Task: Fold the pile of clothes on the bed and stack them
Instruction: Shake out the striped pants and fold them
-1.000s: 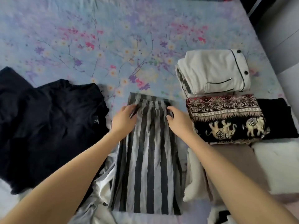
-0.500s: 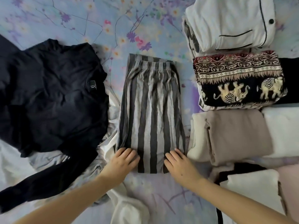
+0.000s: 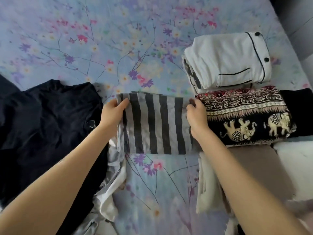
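A grey and dark striped garment (image 3: pixel 155 126) lies folded in half at the middle of the floral bedsheet (image 3: pixel 101 39). My left hand (image 3: pixel 112 112) grips its upper left edge, thumb on top of the cloth. Against the upper right edge my right hand (image 3: pixel 196 116) holds the fold with curled fingers. An unfolded black shirt (image 3: pixel 47 124) is spread on the left, with crumpled grey and white clothes (image 3: pixel 111 192) beside and under it. Folded pieces sit on the right: a white piped top (image 3: pixel 227 61), an elephant-print garment (image 3: pixel 245 116) and a beige one (image 3: pixel 250 167).
Another folded white piece (image 3: pixel 294 158) lies at the right edge, a black one (image 3: pixel 296 102) behind the elephant print. The bed's right edge and a grey floor (image 3: pixel 301 36) show at the upper right. Bare sheet stretches behind and in front of the striped garment.
Both hands took the lower end of the striped garment and carried it up over the waistband, halving its length. They now hold the upper corners.
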Tool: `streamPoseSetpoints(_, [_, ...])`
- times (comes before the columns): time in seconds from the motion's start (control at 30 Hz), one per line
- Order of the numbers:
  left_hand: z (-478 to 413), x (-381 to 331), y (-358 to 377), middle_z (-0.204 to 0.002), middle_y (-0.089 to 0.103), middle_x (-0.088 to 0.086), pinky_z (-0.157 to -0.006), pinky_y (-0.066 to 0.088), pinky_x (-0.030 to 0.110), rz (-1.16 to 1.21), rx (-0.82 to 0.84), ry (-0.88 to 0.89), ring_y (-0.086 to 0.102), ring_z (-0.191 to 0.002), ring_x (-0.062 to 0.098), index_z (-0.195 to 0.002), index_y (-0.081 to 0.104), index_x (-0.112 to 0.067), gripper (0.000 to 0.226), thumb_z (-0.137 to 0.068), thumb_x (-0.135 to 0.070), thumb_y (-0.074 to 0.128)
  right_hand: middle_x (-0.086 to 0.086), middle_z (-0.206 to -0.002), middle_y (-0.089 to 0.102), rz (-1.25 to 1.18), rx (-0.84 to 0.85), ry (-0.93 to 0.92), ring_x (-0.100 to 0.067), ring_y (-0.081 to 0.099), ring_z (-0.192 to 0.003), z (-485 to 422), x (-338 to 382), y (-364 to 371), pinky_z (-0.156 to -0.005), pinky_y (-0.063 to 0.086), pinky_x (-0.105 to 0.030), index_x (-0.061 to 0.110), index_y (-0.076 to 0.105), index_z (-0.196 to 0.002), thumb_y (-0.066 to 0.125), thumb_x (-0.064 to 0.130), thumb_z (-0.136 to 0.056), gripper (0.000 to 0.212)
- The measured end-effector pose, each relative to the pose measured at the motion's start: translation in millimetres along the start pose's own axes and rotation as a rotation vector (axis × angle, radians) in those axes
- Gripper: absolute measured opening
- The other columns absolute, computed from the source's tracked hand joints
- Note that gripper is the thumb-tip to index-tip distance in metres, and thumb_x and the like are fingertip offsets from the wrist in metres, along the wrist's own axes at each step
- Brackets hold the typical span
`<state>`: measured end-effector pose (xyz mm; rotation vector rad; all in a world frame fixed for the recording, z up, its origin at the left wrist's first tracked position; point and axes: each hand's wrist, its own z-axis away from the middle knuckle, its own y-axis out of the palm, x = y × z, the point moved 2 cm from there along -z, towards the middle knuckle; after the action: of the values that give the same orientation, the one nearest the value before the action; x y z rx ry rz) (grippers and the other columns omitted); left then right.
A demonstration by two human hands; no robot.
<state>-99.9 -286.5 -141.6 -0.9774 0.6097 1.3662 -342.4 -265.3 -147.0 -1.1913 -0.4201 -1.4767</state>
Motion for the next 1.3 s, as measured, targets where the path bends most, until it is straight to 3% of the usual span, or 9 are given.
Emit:
streamPoseSetpoints(0.07, [-25,0,14,-0.096,0.067,0.009,-0.073,0.048,0.015,-0.078,-0.027,0.006,0.061,-0.077,0.014,-0.116,0.058,-0.002,0.034,-0.094,-0.028,0.056,-0.002,-0.101,0.058,0.100,-0.012,0.002,-0.019,0.056,-0.085,-22,-2,14,-0.074,0.043,-0.030,0.005,0.047,-0.129,0.042,0.018,-0.098,0.034])
streamPoseSetpoints(0.2, [-32,29,18,-0.122,0.056,-0.001,-0.089,0.043,0.031,-0.266,-0.120,-0.090,0.054,-0.105,0.019,-0.135,0.044,-0.013,0.060,-0.089,-0.048,0.057,-0.015,-0.138,0.049,0.385,-0.078,0.027,-0.031,0.046,-0.126,-11,-39,14,-0.099,0.038,-0.034,0.003,0.038,-0.140,0.051,0.041,-0.094,0.061])
streamPoseSetpoints(0.4, [6,54,27,-0.107,0.065,0.006,-0.069,0.053,0.033,0.021,0.132,-0.340,0.064,-0.088,0.022,-0.113,0.053,-0.014,0.045,-0.079,-0.035,0.074,-0.005,-0.085,0.070,0.172,-0.029,0.126,-0.019,0.066,-0.076,19,-66,12,-0.064,0.049,-0.030,0.004,0.065,-0.086,0.077,0.034,-0.072,0.035])
streamPoseSetpoints(0.53, [28,28,35,-0.098,0.068,0.007,-0.066,0.052,0.034,0.158,0.191,-0.347,0.066,-0.084,0.025,-0.113,0.056,-0.019,0.035,-0.083,-0.026,0.071,-0.008,-0.101,0.071,-0.093,0.240,0.397,-0.025,0.068,-0.090,36,-42,9,-0.087,0.055,-0.041,0.005,0.064,-0.107,0.083,0.021,-0.062,0.052])
streamPoseSetpoints(0.73, [89,-42,28,-0.095,0.074,0.007,-0.069,0.054,0.036,0.242,0.299,-0.232,0.071,-0.085,0.027,-0.109,0.062,-0.023,0.028,-0.083,-0.029,0.068,-0.006,-0.085,0.075,-0.301,0.422,0.347,-0.020,0.073,-0.075,94,20,-68,-0.061,0.055,-0.025,0.013,0.073,-0.086,0.071,-0.003,-0.077,0.018])
streamPoseSetpoints(0.97, [140,-97,128,-0.105,0.068,0.000,-0.072,0.053,0.033,0.350,0.402,-0.185,0.066,-0.093,0.021,-0.113,0.055,-0.029,0.028,-0.087,-0.033,0.063,-0.011,-0.102,0.073,-0.377,0.176,0.106,-0.029,0.071,-0.091,65,63,-216,-0.076,0.055,-0.038,0.011,0.066,-0.112,0.079,0.004,-0.060,0.054])
streamPoseSetpoints(1.13, [120,-77,218,-0.120,0.058,0.002,-0.081,0.047,0.030,0.237,0.369,-0.195,0.056,-0.094,0.017,-0.131,0.045,-0.017,0.041,-0.094,-0.031,0.056,-0.007,-0.118,0.067,-0.046,-0.016,0.116,-0.024,0.065,-0.101,-9,25,-269,-0.081,0.052,-0.036,0.016,0.057,-0.126,0.075,0.012,-0.079,0.050])
streamPoseSetpoints(1.23, [103,-54,240,-0.131,0.052,0.009,-0.089,0.044,0.034,0.101,0.327,-0.249,0.050,-0.101,0.022,-0.134,0.042,-0.010,0.041,-0.097,-0.027,0.049,-0.013,-0.132,0.055,0.758,-0.179,0.098,-0.033,0.055,-0.114,-27,-2,-266,-0.091,0.047,-0.042,0.014,0.039,-0.141,0.062,0.035,-0.090,0.060])
streamPoseSetpoints(1.3, [95,-44,241,-0.131,0.051,0.010,-0.091,0.044,0.037,0.021,0.303,-0.258,0.050,-0.106,0.025,-0.135,0.040,-0.009,0.043,-0.098,-0.030,0.047,-0.015,-0.123,0.060,1.070,-0.423,-0.213,-0.036,0.057,-0.106,-21,2,-255,-0.086,0.044,-0.045,0.014,0.047,-0.137,0.057,0.036,-0.091,0.051])
